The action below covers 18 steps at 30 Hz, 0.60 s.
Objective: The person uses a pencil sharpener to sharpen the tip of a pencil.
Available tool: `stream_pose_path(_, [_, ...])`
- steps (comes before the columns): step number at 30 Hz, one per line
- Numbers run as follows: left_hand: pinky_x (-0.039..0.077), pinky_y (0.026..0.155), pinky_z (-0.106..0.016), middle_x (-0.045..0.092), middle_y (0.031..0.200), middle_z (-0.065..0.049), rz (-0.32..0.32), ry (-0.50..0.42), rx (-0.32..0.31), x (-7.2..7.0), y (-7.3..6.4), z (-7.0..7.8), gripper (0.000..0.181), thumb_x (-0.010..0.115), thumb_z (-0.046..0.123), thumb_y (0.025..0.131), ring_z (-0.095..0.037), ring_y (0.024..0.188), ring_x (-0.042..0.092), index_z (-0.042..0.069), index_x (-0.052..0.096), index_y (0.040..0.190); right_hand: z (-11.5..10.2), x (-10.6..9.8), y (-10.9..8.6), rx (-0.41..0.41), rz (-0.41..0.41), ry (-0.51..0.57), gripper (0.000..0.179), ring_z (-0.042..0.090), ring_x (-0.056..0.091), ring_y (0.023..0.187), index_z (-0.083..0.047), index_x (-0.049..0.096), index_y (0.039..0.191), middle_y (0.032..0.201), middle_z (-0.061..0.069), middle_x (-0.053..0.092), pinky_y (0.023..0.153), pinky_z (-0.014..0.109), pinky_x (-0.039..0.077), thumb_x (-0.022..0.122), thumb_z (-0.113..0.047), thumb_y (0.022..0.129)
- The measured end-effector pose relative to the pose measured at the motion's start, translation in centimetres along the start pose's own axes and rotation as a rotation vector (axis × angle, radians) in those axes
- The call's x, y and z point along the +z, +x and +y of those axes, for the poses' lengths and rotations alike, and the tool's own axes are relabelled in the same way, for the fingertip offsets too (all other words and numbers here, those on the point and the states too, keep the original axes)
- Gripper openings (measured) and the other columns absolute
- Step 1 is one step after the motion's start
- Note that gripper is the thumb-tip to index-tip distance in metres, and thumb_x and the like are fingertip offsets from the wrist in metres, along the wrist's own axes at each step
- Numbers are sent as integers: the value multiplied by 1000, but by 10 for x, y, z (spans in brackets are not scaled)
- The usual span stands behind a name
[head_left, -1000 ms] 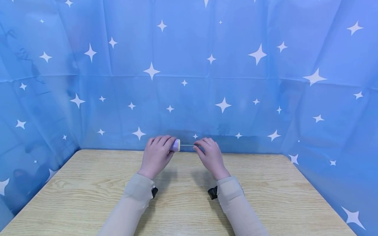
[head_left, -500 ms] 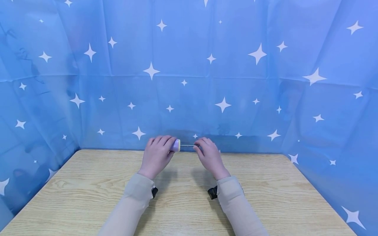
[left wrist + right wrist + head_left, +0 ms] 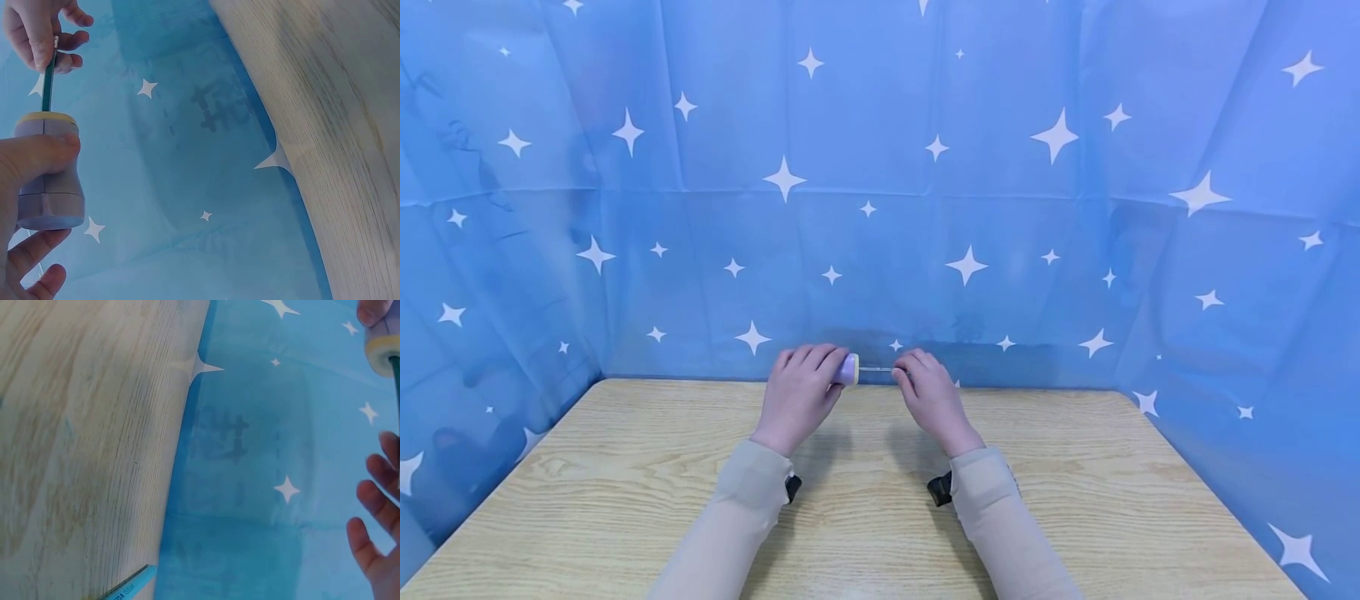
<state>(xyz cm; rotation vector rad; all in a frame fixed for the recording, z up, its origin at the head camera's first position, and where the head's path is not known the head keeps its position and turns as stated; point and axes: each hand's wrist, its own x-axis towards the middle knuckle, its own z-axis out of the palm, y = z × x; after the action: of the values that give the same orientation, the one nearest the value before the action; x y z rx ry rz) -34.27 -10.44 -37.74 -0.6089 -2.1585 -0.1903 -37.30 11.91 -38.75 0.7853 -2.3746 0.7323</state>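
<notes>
My left hand (image 3: 797, 396) grips a purple pencil sharpener (image 3: 847, 370) with a yellow rim, held sideways near the table's far edge. In the left wrist view, the thumb presses the waisted body of the sharpener (image 3: 56, 200) and a finger lies under its base. A thin green pencil (image 3: 48, 87) stands in the sharpener's yellow end, its tip inside hidden. My right hand (image 3: 931, 400) pinches the pencil's other end between thumb and fingers. In the right wrist view, several fingers of the right hand (image 3: 381, 519) are loosely bent beside the pencil.
A pale wooden table (image 3: 880, 500) lies under both forearms. Behind it and at both sides hangs a blue curtain (image 3: 880, 125) with white stars. A blue stick (image 3: 131, 584) with printed letters shows at the bottom of the right wrist view.
Both hands and the sharpener keep nearly the same place. The visible stretch of pencil looks slightly paler than half a second ago.
</notes>
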Motion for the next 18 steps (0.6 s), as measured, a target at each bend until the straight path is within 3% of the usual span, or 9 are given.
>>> stream_pose_path(8, [46,85,-42,67,115,-4,-4,6,11,0,0,0,49,84,21,75,-24,104,61,14,66,120,-5,0,0,-23,45,-8,13,22,56,96,-11,69,106,105,2,63,84,44,45,62,-15,96])
stream_pose_path(18, [46,84,-41,67,115,-4,-12,7,9,1,0,1,49,83,21,75,-24,104,61,14,66,120,-9,0,0,-196,210,-97,15,23,57,93,-9,72,101,100,3,65,76,43,46,73,-12,87])
